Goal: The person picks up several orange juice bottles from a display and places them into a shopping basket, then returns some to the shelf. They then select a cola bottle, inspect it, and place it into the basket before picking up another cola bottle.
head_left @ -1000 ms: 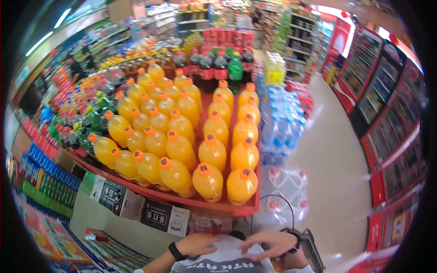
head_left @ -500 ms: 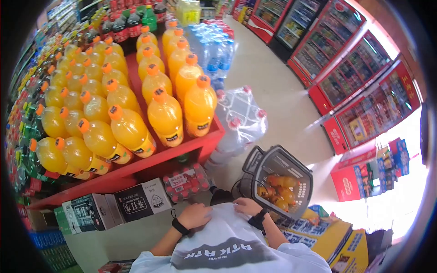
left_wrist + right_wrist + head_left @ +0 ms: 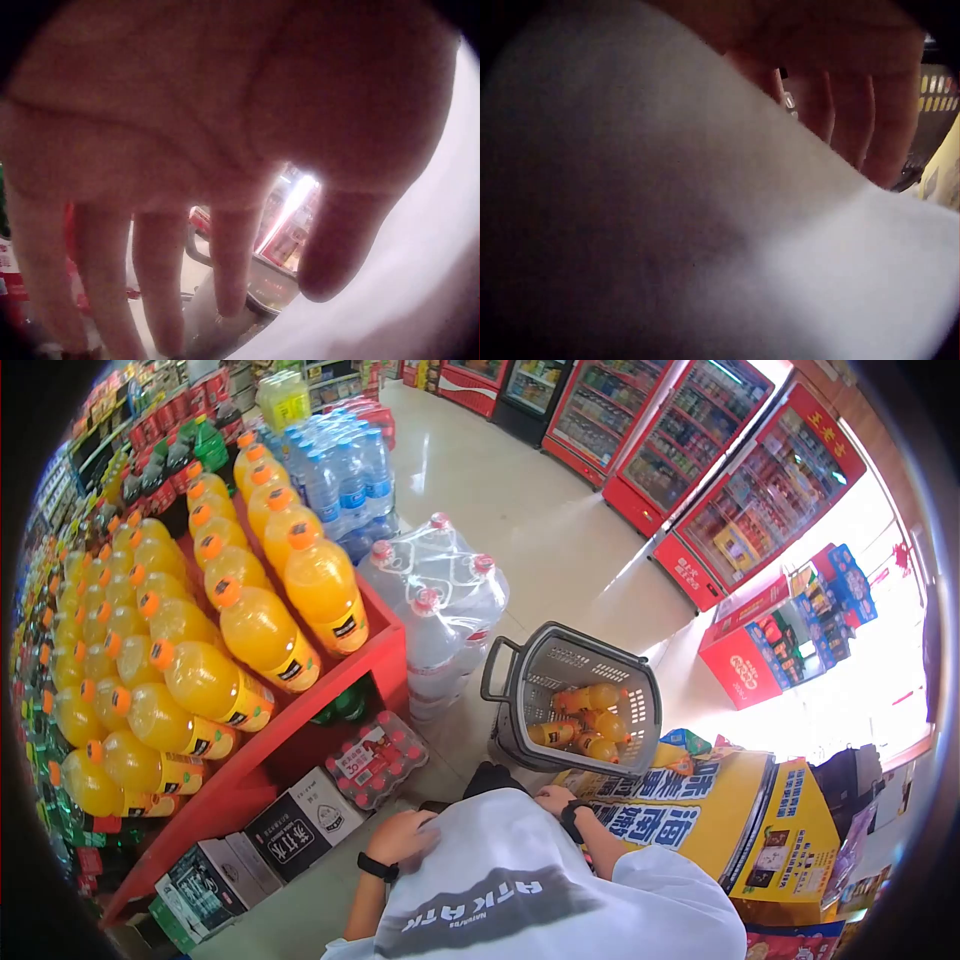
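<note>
My left hand rests close against the front of the white shirt, holding nothing. In the left wrist view its fingers hang straight and apart. On the shirt's other side is my right hand, also empty; part of it is hidden behind the white cloth in the right wrist view, where its fingers hang loosely. Just ahead of the right hand stands a grey shopping basket with its handle toward the left. Several bottles of orange drink lie inside.
A red display stand on the left holds rows of orange drink bottles. Shrink-wrapped water bottles stand beside it, cartons below. Yellow boxes are at right; red drink fridges line the far aisle.
The view has swung right and down, bringing the basket and yellow boxes in and shifting the bottle display left. Both hands, raised over the shirt front earlier, now sit lower at its sides.
</note>
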`<action>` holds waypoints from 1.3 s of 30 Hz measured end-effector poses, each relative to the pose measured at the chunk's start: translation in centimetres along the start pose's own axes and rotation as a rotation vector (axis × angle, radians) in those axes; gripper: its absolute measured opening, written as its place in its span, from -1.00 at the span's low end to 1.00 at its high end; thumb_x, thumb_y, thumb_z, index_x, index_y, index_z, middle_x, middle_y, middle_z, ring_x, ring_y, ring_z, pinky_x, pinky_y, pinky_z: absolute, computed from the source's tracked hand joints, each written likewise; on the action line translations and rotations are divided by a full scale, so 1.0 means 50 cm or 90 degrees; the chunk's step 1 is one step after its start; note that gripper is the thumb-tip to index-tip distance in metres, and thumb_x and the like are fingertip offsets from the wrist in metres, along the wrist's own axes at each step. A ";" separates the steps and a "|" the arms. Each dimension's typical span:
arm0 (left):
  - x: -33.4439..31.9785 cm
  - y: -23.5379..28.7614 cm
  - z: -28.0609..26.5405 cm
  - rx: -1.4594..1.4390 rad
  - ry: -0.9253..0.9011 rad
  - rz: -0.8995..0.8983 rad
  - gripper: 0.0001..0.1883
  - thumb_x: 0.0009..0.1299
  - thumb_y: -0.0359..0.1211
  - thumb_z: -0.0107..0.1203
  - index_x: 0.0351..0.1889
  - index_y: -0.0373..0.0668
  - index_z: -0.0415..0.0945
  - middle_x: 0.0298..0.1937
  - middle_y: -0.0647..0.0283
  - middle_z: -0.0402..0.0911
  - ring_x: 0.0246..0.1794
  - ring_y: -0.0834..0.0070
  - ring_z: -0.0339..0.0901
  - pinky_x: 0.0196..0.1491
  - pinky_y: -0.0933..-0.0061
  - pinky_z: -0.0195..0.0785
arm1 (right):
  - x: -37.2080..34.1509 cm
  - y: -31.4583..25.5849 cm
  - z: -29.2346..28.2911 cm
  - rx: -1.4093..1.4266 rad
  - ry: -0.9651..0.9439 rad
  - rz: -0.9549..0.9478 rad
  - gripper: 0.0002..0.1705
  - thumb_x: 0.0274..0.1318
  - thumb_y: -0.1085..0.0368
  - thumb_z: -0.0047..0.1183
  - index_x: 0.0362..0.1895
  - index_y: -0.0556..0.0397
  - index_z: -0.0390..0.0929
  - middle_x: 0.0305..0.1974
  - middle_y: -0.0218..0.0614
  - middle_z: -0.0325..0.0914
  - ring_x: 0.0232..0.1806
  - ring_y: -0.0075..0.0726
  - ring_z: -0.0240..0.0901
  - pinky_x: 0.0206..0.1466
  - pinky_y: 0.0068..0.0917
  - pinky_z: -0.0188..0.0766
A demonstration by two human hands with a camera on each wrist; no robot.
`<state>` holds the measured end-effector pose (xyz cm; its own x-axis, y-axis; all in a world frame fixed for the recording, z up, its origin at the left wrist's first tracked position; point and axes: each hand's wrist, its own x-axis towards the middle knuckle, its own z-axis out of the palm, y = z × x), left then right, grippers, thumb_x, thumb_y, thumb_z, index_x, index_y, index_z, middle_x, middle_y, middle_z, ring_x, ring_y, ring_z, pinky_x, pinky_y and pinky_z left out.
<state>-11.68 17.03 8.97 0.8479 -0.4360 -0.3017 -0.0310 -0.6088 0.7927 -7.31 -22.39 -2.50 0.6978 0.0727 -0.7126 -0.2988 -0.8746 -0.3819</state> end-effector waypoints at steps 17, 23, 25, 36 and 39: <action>0.530 0.254 0.160 -0.025 -0.155 0.140 -0.56 0.29 -0.12 0.11 0.02 -0.21 0.50 -0.11 -0.03 0.57 -0.06 0.10 0.52 0.00 0.21 0.36 | 0.165 0.413 -0.320 0.308 0.190 0.227 -0.64 0.03 0.16 0.10 -0.11 0.07 0.59 -0.36 -0.19 0.62 -0.39 -0.30 0.59 -0.35 -0.36 0.49; 0.686 0.228 0.349 0.150 -0.300 0.024 -0.43 0.29 0.06 0.05 0.16 -0.07 0.44 0.10 -0.09 0.46 0.17 0.02 0.36 0.20 0.16 0.23 | 0.283 0.524 -0.261 0.286 0.048 0.359 -0.58 0.03 0.12 0.09 -0.03 0.04 0.56 -0.10 -0.07 0.60 -0.03 -0.04 0.54 0.00 -0.23 0.47; 0.693 0.210 0.387 0.203 -0.303 -0.037 -0.35 0.32 0.15 -0.03 0.24 -0.05 0.38 0.21 -0.13 0.37 0.30 -0.06 0.23 0.32 0.15 0.11 | 0.278 0.487 -0.284 0.162 0.067 0.354 -0.51 0.01 0.19 0.11 0.08 0.02 0.49 -0.07 -0.08 0.59 0.03 -0.10 0.52 0.03 -0.27 0.46; 0.691 0.187 0.403 0.302 -0.322 -0.102 -0.24 0.27 0.30 -0.13 0.26 0.00 0.40 0.24 -0.01 0.39 0.36 0.06 0.17 0.39 0.07 -0.06 | 0.283 0.429 -0.337 -0.039 -0.330 0.246 -0.50 -0.11 0.11 0.02 -0.03 0.01 0.60 -0.04 -0.15 0.60 0.01 -0.05 0.53 0.06 -0.21 0.42; 0.700 0.191 0.395 0.280 -0.318 -0.081 -0.24 0.26 0.30 -0.13 0.23 -0.02 0.43 0.20 -0.01 0.44 0.33 0.10 0.22 0.36 0.10 0.00 | 0.276 0.422 -0.336 -0.111 -0.263 0.188 -0.49 -0.11 0.09 0.04 -0.02 0.00 0.60 -0.02 -0.16 0.59 0.03 -0.06 0.52 0.07 -0.22 0.42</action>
<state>7.22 -17.13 -4.49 0.5164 -0.5325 -0.6706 -0.2494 -0.8427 0.4772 6.97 -47.92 -10.51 0.2752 -0.0369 -0.9607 -0.3063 -0.9506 -0.0512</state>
